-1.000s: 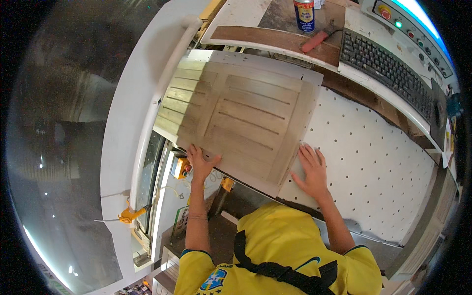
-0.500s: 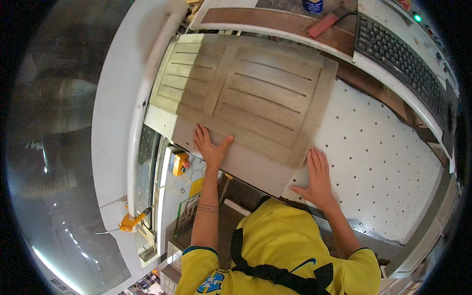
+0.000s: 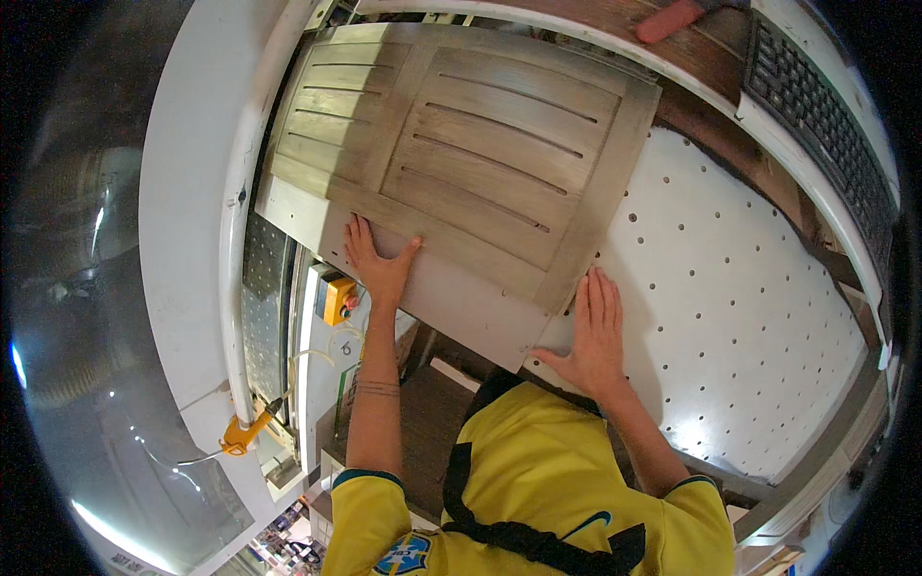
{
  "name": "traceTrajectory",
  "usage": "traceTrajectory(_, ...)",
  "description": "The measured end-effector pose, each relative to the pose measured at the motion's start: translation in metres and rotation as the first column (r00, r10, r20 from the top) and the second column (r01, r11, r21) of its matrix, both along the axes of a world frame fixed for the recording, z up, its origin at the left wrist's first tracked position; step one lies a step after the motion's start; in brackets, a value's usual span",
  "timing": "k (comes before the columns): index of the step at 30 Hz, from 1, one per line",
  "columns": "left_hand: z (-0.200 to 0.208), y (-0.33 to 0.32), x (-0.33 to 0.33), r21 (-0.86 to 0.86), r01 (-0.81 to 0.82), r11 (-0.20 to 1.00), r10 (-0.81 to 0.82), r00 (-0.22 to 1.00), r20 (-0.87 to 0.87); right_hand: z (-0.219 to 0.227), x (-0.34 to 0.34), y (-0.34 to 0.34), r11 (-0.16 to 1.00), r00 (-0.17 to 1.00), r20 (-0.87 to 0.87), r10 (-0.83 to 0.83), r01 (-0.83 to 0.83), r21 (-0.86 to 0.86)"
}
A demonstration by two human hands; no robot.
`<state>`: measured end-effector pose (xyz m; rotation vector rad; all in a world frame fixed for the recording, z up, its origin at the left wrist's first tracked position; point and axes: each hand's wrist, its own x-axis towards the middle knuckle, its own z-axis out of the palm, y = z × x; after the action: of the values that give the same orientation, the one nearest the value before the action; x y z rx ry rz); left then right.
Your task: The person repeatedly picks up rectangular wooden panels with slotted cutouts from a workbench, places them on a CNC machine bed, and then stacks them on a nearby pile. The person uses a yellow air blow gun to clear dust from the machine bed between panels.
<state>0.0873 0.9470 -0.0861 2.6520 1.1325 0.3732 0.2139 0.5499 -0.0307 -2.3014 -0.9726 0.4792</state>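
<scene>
A brown wooden door panel (image 3: 399, 149) with recessed slats and dark slots lies flat on a pale board (image 3: 459, 305), which sticks out along its near side. My left hand (image 3: 381, 271) lies on this pale strip, fingers spread, with its fingertips at the panel's near edge. By the panel's near right corner is my right hand (image 3: 597, 336), flat on the white perforated surface (image 3: 711, 298). Its fingers point away from me beside the panel's right edge, with the thumb out toward the pale board's corner. Neither hand grasps anything.
A thick white tube (image 3: 240, 240) runs along the left, with a yellow tool (image 3: 240, 434) hanging by it. Near my left forearm is a yellow box with a red button (image 3: 338, 301). A black keyboard (image 3: 816, 125) and a red-handled tool (image 3: 670, 19) lie beyond the panel.
The whole view has shifted, and the blue can at the far edge has left it. Both hands keep about the same places beside the panel. I cannot tell whether the panel itself slid.
</scene>
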Motion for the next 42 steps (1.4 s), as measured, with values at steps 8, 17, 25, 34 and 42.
traceTrajectory(8,-0.003,0.001,-0.002,0.027,0.017,1.0,-0.018,0.999,0.04,-0.01,0.008,0.01,0.995,0.997,0.047,-0.056,0.052,0.08)
traceTrajectory(17,-0.006,0.005,-0.007,0.007,0.007,1.0,-0.007,1.0,0.024,-0.016,0.003,0.027,0.966,0.975,0.044,-0.216,0.207,0.157)
traceTrajectory(25,-0.001,0.003,0.0,-0.043,-0.022,0.999,0.026,0.995,0.098,-0.003,0.003,0.037,0.94,0.952,0.104,-0.288,0.26,0.222)
traceTrajectory(34,0.013,0.018,0.014,-0.186,0.086,0.979,-0.06,0.988,0.139,0.002,-0.054,0.019,0.958,0.942,0.227,0.246,-0.273,0.092)
traceTrajectory(42,0.008,0.016,0.007,-0.144,0.053,0.988,-0.035,0.992,0.12,-0.041,-0.061,0.019,0.997,0.912,0.403,0.077,-0.076,-0.018)
